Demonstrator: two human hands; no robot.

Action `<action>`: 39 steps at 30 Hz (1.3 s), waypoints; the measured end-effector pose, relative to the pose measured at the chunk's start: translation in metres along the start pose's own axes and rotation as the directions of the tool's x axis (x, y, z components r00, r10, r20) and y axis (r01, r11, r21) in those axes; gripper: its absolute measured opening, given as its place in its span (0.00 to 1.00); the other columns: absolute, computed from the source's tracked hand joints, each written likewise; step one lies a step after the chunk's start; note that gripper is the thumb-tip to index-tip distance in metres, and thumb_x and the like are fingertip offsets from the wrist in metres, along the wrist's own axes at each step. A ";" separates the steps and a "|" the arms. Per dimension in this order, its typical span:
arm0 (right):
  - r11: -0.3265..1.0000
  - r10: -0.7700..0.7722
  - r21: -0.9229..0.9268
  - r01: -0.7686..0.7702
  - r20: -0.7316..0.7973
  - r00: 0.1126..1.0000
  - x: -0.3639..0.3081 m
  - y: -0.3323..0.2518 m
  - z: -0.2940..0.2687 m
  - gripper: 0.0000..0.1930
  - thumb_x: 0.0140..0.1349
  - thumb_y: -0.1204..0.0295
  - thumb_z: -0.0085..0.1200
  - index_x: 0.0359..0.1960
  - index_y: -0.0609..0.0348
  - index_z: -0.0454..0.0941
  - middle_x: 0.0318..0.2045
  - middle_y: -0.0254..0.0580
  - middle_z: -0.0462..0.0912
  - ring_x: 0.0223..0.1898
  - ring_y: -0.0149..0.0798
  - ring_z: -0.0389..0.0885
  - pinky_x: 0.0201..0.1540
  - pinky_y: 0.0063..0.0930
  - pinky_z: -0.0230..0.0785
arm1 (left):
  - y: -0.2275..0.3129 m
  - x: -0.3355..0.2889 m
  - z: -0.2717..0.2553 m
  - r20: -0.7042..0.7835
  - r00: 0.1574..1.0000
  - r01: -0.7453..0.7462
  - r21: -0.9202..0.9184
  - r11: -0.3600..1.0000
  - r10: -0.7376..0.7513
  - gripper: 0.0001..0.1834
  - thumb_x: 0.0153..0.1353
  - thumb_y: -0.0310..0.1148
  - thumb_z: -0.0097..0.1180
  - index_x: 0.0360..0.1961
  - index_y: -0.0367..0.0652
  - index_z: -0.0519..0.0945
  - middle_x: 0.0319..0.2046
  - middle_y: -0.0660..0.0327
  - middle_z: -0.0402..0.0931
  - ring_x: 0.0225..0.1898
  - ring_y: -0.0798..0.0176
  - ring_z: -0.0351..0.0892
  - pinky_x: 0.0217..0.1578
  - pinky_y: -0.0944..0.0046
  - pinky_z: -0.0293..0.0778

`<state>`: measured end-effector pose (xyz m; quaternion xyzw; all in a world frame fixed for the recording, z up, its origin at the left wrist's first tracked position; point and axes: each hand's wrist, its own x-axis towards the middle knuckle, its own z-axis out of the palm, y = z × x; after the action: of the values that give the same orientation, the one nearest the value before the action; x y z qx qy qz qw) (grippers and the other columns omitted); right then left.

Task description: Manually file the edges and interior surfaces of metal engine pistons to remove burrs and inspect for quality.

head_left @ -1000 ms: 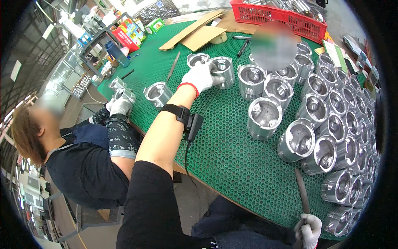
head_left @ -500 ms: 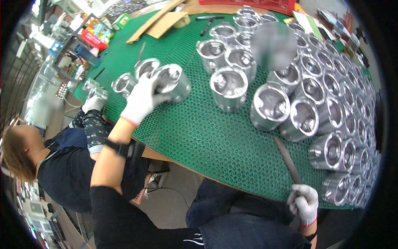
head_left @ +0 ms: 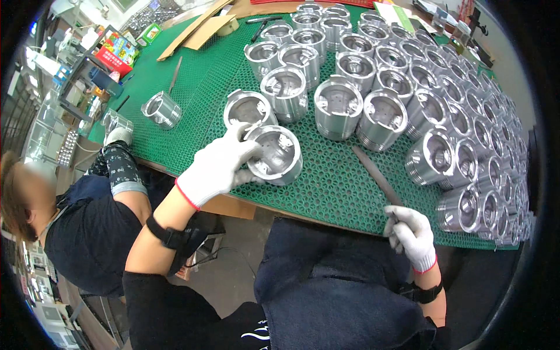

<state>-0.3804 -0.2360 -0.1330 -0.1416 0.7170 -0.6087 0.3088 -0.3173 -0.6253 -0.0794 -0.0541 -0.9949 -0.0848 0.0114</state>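
Note:
My left hand, in a white glove, grips a shiny metal piston lying tilted on the green mesh mat near the table's front edge. Its hollow open end faces up toward me. My right hand, also gloved, holds the lower end of a long dark metal file that rests slantwise on the mat. A second piston stands just behind the held one.
Several more metal pistons fill the middle and right of the mat in rows. One piston lies alone at the left. A seated person works at the table's left end with a gloved hand. Cardboard pieces lie at the back.
My left hand has drawn the piston nearer, toward the front edge of the mat. My right hand has risen to the table edge with the file.

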 end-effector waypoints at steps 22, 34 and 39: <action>0.366 -0.673 -0.791 0.491 0.139 0.726 0.036 -0.021 0.027 0.19 0.58 0.71 0.52 0.52 0.43 0.77 0.26 0.41 0.76 0.24 0.44 0.80 0.25 0.32 0.72 | 0.097 0.035 0.051 -0.521 0.853 -0.323 -0.496 0.806 0.022 0.06 0.58 0.28 0.54 0.35 0.36 0.77 0.36 0.52 0.71 0.36 0.55 0.73 0.41 0.60 0.70; 0.081 -0.567 -0.908 0.411 0.297 0.768 0.021 -0.024 0.034 0.17 0.52 0.69 0.54 0.46 0.46 0.75 0.23 0.30 0.72 0.23 0.34 0.78 0.23 0.30 0.71 | 0.125 -0.004 0.057 -0.544 0.828 -0.338 -0.288 0.896 0.137 0.11 0.45 0.24 0.60 0.33 0.39 0.78 0.28 0.57 0.70 0.30 0.55 0.72 0.34 0.58 0.69; 0.256 -0.297 -0.886 0.388 0.310 0.903 0.002 -0.018 0.026 0.15 0.55 0.70 0.54 0.46 0.49 0.78 0.25 0.36 0.78 0.28 0.36 0.82 0.29 0.31 0.74 | 0.150 -0.031 0.067 -0.458 0.811 -0.428 -0.042 0.903 0.364 0.19 0.43 0.35 0.66 0.38 0.43 0.80 0.28 0.62 0.68 0.31 0.56 0.72 0.36 0.53 0.71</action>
<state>-0.3695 -0.2613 -0.1181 -0.4675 0.8717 -0.1339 0.0604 -0.2706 -0.4705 -0.1210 -0.2407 -0.9241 -0.1616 0.2489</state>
